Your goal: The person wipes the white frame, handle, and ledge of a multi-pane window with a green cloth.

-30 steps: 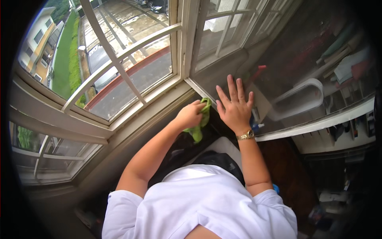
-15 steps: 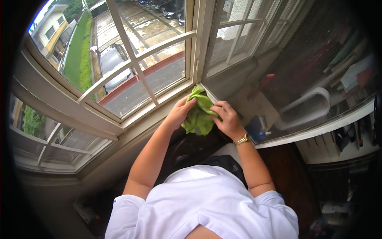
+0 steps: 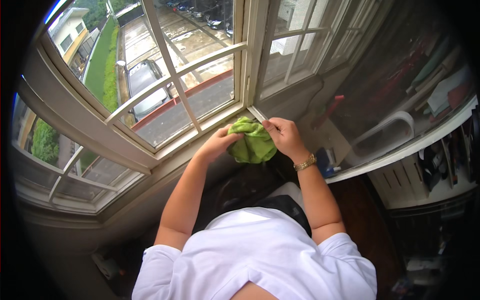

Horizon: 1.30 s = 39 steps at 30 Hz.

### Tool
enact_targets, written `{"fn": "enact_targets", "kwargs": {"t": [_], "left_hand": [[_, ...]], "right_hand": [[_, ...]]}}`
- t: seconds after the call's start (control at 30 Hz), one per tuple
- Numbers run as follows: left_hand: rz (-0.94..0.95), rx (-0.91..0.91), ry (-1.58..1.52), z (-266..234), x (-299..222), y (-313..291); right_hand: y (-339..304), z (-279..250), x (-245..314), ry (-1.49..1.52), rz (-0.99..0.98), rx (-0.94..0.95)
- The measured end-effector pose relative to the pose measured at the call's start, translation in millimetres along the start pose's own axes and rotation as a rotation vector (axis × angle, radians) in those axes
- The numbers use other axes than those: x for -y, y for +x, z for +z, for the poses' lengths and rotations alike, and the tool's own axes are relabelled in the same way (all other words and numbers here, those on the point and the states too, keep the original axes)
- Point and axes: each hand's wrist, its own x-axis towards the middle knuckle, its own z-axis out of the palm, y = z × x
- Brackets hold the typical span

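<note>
A crumpled green cloth (image 3: 252,144) hangs between my two hands, just inside the window sill. My left hand (image 3: 218,143) pinches its upper left part, thumb on top. At the cloth's right edge is my right hand (image 3: 287,139), closed with the thumb on top and the fingers curled under, partly hidden. This hand lies close to the end of the pale frame edge (image 3: 259,114) of a clear panel (image 3: 370,115) on the right. A gold watch (image 3: 305,162) is on my right wrist.
A white-framed window (image 3: 176,76) stands ahead and to the left, with a parked car (image 3: 145,82) outside. Through the panel on the right show a white oval-handled item (image 3: 382,135), a blue object (image 3: 325,162) and folded cloths (image 3: 445,97). A slotted white rack (image 3: 400,187) is at lower right.
The cloth has been bunched up and its top sits a little lower. My right hand has shifted up along the cloth's edge; my left hand has moved slightly left.
</note>
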Motion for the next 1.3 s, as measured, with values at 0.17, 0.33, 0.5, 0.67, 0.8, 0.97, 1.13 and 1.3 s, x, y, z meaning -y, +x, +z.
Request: {"fn": "enact_targets", "kwargs": {"t": [0.17,0.33,0.5,0.67,0.8,0.97,1.13,1.3], "left_hand": [[-0.006,-0.163,-0.176,-3.9,-3.2,0.0],[-0.136,-0.097,-0.188,-4.0,-21.7,-4.9],[-0.118,0.107,-0.127,-8.8,-22.3,-5.2],[-0.134,0.027,-0.18,-15.1,-8.3,1.0],[-0.04,-0.112,-0.347,2.5,1.3,11.7],[0.191,-0.198,-0.106,-0.2,30.3,35.9],[0.201,-0.503,1.124,13.1,47.4,64.9],[0.164,-0.54,1.291,32.4,46.7,93.4]], "right_hand": [[-3.9,2.5,-0.5,0.037,0.138,0.105],[-1.6,8.9,-14.1,0.015,0.231,-0.105],[14.2,16.8,-32.1,-0.188,0.187,-0.246],[0.7,48.0,-33.3,-0.232,0.049,-0.287],[-20.8,60.1,-24.2,-0.14,-0.018,-0.101],[-19.4,14.5,3.8,-0.598,-0.241,-0.215],[-17.4,-26.1,15.8,-0.679,-0.312,-0.306],[-26.7,-26.1,-7.9,-0.8,-0.309,-0.188]]}}
